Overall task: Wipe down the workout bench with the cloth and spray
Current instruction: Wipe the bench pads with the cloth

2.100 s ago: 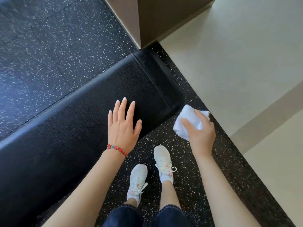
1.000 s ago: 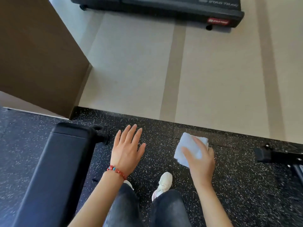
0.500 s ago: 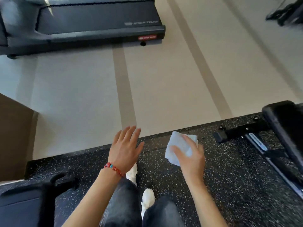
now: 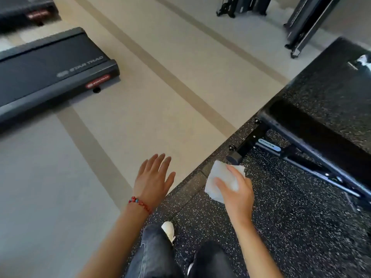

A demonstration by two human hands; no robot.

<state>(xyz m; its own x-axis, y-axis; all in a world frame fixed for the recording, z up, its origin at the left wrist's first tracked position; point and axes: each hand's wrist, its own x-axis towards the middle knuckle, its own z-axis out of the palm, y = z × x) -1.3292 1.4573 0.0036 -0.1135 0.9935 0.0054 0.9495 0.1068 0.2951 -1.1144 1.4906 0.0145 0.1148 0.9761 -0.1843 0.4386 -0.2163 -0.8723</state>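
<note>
The right hand (image 4: pixel 237 194) pinches a folded white cloth (image 4: pixel 221 180), soft and slightly crumpled at its edges, with the thumb laid across its face and the fingers curled behind it. The cloth is held in the air above the black rubber floor mat (image 4: pixel 291 227), which is coarse and flecked all over with white specks. The left hand (image 4: pixel 153 182) holds nothing; its fingers are straight and a little spread, palm down, over the edge where the mat meets the smooth beige floor (image 4: pixel 150 121) with its darker tan stripes. A red beaded bracelet (image 4: pixel 140 203) with a couple of blue beads circles the left wrist.

Just beyond the cloth, to the right, stands a black workout bench (image 4: pixel 319 127) with a matte padded top and a dark metal tube frame; a capped foot of the frame lies near the cloth without touching it. A blue label sits on the frame.

Well apart on the left, two dark treadmill decks (image 4: pixel 50 67) with red badges rest on the beige floor. Black machine frames (image 4: pixel 301 23) stand at the top right. Below, dark jeans and a white shoe (image 4: pixel 168 229) show.
</note>
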